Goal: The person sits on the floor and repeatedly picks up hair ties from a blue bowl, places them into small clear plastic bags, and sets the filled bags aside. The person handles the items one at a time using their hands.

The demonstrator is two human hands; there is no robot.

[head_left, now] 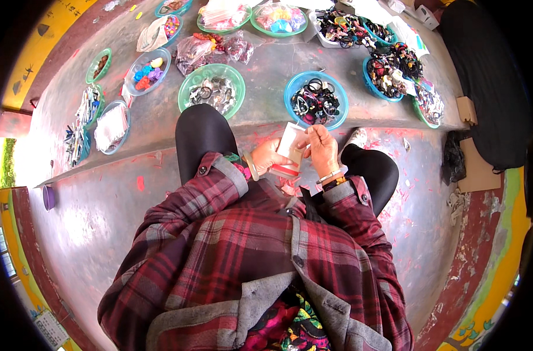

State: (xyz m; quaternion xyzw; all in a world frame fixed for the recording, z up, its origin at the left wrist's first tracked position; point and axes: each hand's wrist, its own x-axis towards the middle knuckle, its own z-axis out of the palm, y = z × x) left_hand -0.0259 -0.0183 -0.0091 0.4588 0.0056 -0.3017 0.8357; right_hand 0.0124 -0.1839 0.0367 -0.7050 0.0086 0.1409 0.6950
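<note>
Between my knees my left hand (pixel 265 157) is closed round a small white card (pixel 288 142) with a red band near its lower end. My right hand (pixel 324 153) pinches at the card's upper right edge. Anything small between those fingertips cannot be made out. Just beyond the card stands a blue basket (pixel 288 104) of dark hair ties (pixel 316 100). To its left is a green basket (pixel 240 93) holding silvery plastic packets and a few black rings (pixel 212 89).
The baskets stand on a raised grey ledge (pixel 266 64). More hair ties (pixel 395 61) fill containers at the right. At the left are a basket of coloured pieces (pixel 148 76) and one of white packets (pixel 112 124). Red scraps litter the floor (pixel 407 193). A purple cup (pixel 48 198) stands far left.
</note>
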